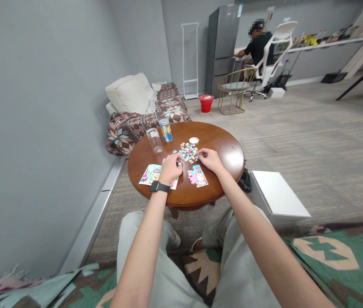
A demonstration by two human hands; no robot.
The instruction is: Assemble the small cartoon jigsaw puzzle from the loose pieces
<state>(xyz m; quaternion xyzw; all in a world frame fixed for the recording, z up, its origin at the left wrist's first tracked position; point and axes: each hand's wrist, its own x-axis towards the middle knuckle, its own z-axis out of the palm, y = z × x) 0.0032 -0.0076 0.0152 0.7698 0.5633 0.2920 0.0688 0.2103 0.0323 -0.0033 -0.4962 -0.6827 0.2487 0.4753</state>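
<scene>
A loose heap of small jigsaw pieces (187, 152) lies on the round wooden table (221, 139). My left hand (170, 168), a black watch on its wrist, is curled at the heap's near left edge with a small jigsaw piece (180, 163) at its fingertips. It partly covers the cartoon picture sheet (151, 174). On the heap's right side, my right hand (211, 160) has thumb and forefinger pinched at the outer pieces; what sits between them is too small to make out. Just below it rests a partly joined puzzle section (198, 176), its left edge uneven.
Behind the heap stand a clear plastic cylinder (154, 141) and a printed can (166, 130), with a round lid (193, 140) nearby. A white box (280, 192) is on the floor at right. Farther back, a person (260, 49) sits near a fridge (222, 47).
</scene>
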